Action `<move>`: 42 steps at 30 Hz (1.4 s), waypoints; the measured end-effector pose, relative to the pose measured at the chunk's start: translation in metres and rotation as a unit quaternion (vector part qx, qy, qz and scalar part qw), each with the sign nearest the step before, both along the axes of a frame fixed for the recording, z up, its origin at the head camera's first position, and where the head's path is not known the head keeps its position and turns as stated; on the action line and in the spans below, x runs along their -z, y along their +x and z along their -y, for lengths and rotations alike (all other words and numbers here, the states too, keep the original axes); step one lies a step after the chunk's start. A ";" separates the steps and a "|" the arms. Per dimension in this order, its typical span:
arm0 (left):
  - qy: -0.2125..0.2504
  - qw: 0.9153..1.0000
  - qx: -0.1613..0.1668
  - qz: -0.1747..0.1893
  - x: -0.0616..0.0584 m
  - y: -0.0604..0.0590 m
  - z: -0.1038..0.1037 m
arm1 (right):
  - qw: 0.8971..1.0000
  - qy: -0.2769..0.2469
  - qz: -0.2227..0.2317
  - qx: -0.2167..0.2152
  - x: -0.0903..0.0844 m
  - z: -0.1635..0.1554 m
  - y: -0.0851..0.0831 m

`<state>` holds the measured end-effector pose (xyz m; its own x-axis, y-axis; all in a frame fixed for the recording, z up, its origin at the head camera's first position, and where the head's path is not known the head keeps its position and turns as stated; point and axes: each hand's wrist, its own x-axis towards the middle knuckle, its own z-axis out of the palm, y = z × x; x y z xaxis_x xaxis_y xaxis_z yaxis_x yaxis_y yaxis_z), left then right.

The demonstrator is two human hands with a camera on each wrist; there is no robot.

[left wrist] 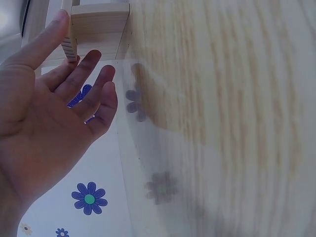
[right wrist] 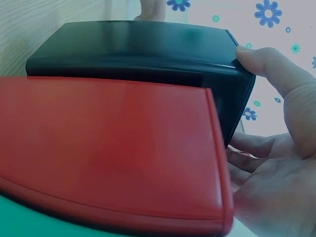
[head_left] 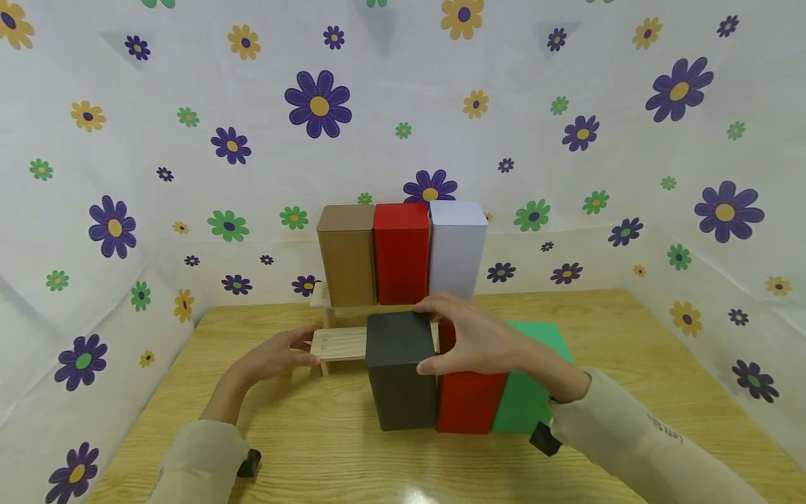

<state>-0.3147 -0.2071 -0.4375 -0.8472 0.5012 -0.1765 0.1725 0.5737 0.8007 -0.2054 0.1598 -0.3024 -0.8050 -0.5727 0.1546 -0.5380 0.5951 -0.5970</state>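
In the head view my right hand (head_left: 481, 339) grips a black box (head_left: 403, 392) near its top, thumb at the front and fingers behind. The right wrist view has the thumb on the edge of the black box (right wrist: 133, 47), with the other fingers partly hidden behind it. My left hand (head_left: 277, 357) pinches the left end of a low wooden step stand (head_left: 340, 344) between thumb and fingers. From the left wrist, the thumb and index finger sit at the edge of the wood (left wrist: 101, 22), while the other fingers are spread.
Right of the black box stand a red box (head_left: 469, 404) and a green box (head_left: 525, 406). On the stand's higher step, a tan box (head_left: 349, 269), another red box (head_left: 401, 259) and a white box (head_left: 456, 252) are lined up. Flower-patterned cloth (head_left: 390, 84) hangs behind the wooden table (head_left: 302, 448).
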 end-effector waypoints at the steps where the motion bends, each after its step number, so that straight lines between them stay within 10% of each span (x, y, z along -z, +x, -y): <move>1: -0.001 1.000 0.001 -0.003 0.000 0.000 0.000 | 1.000 0.005 -0.002 0.001 0.001 0.000 0.000; 42: -0.007 1.000 0.004 -0.003 -0.001 0.000 0.001 | 0.988 0.144 -0.046 0.030 0.014 -0.004 0.001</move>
<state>-0.3143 -0.2078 -0.4369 -0.8446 0.5051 -0.1775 0.1825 0.5832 0.7915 -0.2049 0.1636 -0.3163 -0.8287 -0.5556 0.0670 -0.5412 0.7651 -0.3489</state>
